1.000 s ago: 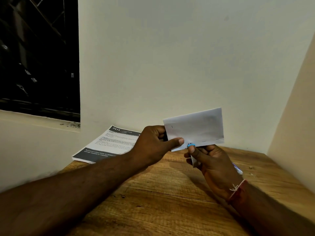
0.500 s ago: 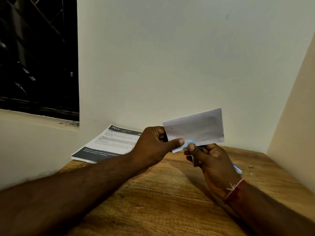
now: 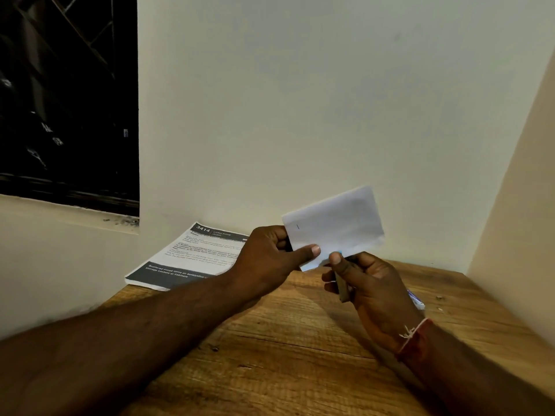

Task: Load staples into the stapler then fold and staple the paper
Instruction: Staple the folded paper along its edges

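So the paper (image 3: pixel 339 223) is already folded, held up in the middle of the frame above the wooden table (image 3: pixel 285 355). The left hand (image 3: pixel 270 253) pinches its lower left corner, thumb across the front. A small dark mark (image 3: pixel 297 226) near the paper's left edge looks like a staple already in. The right hand (image 3: pixel 375 283) is curled round the little stapler (image 3: pixel 342 288), blue tip right at the paper's bottom edge. Loading and folding look done; probably just another staple left.
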Motion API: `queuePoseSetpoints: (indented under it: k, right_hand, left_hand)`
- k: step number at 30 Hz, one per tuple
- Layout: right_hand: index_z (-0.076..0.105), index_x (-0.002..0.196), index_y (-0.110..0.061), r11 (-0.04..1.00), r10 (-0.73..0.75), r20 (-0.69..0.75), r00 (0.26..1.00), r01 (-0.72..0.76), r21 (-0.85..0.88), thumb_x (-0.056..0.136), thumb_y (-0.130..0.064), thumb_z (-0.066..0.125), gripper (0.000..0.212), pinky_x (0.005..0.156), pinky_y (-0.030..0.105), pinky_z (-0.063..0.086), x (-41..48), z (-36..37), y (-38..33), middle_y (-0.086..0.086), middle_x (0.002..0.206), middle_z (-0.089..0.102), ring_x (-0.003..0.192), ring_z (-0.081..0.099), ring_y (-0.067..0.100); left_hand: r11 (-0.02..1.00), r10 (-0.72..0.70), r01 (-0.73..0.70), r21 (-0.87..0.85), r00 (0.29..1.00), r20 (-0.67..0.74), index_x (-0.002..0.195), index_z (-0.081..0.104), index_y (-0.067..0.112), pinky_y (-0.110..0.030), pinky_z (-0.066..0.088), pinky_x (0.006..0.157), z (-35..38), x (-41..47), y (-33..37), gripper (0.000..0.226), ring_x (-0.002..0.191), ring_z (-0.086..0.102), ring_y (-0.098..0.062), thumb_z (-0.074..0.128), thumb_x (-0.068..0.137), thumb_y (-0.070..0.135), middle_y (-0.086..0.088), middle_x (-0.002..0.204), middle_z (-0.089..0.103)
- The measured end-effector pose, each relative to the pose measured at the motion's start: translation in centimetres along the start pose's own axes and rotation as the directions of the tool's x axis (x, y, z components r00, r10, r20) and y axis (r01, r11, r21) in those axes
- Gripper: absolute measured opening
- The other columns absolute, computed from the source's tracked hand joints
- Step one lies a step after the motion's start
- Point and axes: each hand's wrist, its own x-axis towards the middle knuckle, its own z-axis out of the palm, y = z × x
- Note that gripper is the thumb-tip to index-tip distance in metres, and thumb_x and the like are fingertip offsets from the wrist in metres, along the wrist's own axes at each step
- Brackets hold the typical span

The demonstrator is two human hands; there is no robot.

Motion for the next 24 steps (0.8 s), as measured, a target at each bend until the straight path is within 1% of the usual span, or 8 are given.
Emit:
queuePoseSetpoints:
  k: [3, 6, 10, 14, 19, 20, 22, 24]
  right_hand:
    - [0.087, 0.104, -0.025, 0.969, -0.027, 0.067, 0.997, 0.042, -0.244, 0.078, -0.053, 0.092, 0.039, 0.072, 0.031, 0.066, 0.0, -0.8, -0.3, 0.005, 0.092, 0.086, 0.082, 0.081, 0.022]
    - [0.085, 0.100, -0.037, 0.780, -0.035, 0.140, 0.990, 0.114, -0.616, 0.079, -0.046, 0.098, 0.026, 0.075, 0.022, 0.062, 0.0, -1.3, 0.0, -0.012, 0.093, 0.084, 0.084, 0.078, 0.005]
    - [0.079, 0.101, -0.050, 0.612, 0.052, 0.177, 0.983, 0.109, -0.784, 0.074, -0.057, 0.098, 0.033, 0.071, 0.008, 0.046, -0.6, -0.9, 0.0, -0.025, 0.098, 0.077, 0.092, 0.068, -0.009]
    - [0.083, 0.105, -0.046, 0.582, 0.071, 0.195, 0.978, 0.119, -0.804, 0.075, -0.057, 0.096, 0.034, 0.078, 0.015, 0.050, -0.5, -0.7, 0.2, -0.027, 0.102, 0.075, 0.098, 0.067, -0.006]
    - [0.083, 0.110, -0.047, 0.602, 0.111, 0.183, 0.977, 0.081, -0.794, 0.073, -0.063, 0.095, 0.041, 0.073, 0.012, 0.048, -0.4, -0.8, 0.3, -0.025, 0.099, 0.078, 0.094, 0.070, -0.005]
    - [0.082, 0.110, -0.048, 0.654, 0.115, 0.161, 0.980, 0.047, -0.755, 0.073, -0.063, 0.096, 0.043, 0.073, 0.012, 0.049, -0.5, -0.8, 0.3, -0.026, 0.099, 0.079, 0.095, 0.071, -0.006]
    - [0.084, 0.109, -0.044, 0.837, 0.133, 0.105, 0.986, -0.055, -0.544, 0.074, -0.062, 0.094, 0.039, 0.078, 0.016, 0.055, -0.3, -0.7, 0.0, -0.028, 0.102, 0.081, 0.099, 0.076, -0.001]
    - [0.088, 0.104, -0.033, 0.948, 0.132, 0.042, 0.990, -0.114, -0.298, 0.075, -0.062, 0.086, 0.041, 0.084, 0.027, 0.061, 0.2, -0.8, -0.4, -0.012, 0.102, 0.087, 0.101, 0.081, 0.014]
  left_hand:
    - [1.000, -0.010, 0.009, -0.022, 1.000, -0.028, 0.128, 0.085, 0.016, -0.030, 0.068, 0.075, -0.4, 0.3, 0.3, 0.032, 0.097, 0.088, -0.018, 0.092, 0.096, 0.018, 0.003, 0.109, 0.090]
    - [0.998, -0.022, 0.020, -0.057, 0.999, -0.037, 0.133, 0.082, 0.016, -0.023, 0.064, 0.071, -0.6, 0.4, 0.7, 0.034, 0.094, 0.087, -0.012, 0.088, 0.099, 0.014, 0.003, 0.109, 0.091]
    - [0.996, -0.035, 0.032, -0.083, 0.999, -0.028, 0.139, 0.077, 0.017, -0.023, 0.064, 0.072, -0.7, 0.3, 0.9, 0.040, 0.099, 0.087, -0.016, 0.086, 0.101, 0.014, 0.000, 0.112, 0.090]
    - [0.993, -0.045, 0.043, -0.106, 0.999, -0.018, 0.141, 0.075, 0.016, -0.042, 0.072, 0.087, -0.5, 0.4, 0.8, 0.043, 0.105, 0.087, -0.023, 0.087, 0.100, 0.013, -0.002, 0.114, 0.090]
    - [0.990, -0.071, 0.071, -0.122, 0.997, 0.001, 0.140, 0.074, 0.019, -0.043, 0.073, 0.088, -0.3, 0.5, 0.5, 0.043, 0.103, 0.088, -0.023, 0.088, 0.099, 0.014, -0.002, 0.112, 0.090]
    - [0.989, -0.078, 0.079, -0.124, 0.997, 0.007, 0.139, 0.075, 0.020, -0.044, 0.073, 0.088, -0.2, 0.4, 0.5, 0.042, 0.102, 0.088, -0.023, 0.088, 0.099, 0.014, -0.002, 0.111, 0.090]
    - [0.989, -0.092, 0.093, -0.118, 0.996, 0.020, 0.138, 0.075, 0.021, -0.046, 0.072, 0.088, -0.1, 0.3, 0.5, 0.041, 0.101, 0.088, -0.024, 0.089, 0.099, 0.015, -0.002, 0.110, 0.090]
    - [0.987, -0.101, 0.105, -0.124, 0.994, 0.040, 0.138, 0.075, 0.020, -0.049, 0.072, 0.091, 0.1, 0.1, 0.3, 0.043, 0.104, 0.087, -0.027, 0.089, 0.099, 0.015, -0.003, 0.112, 0.090]
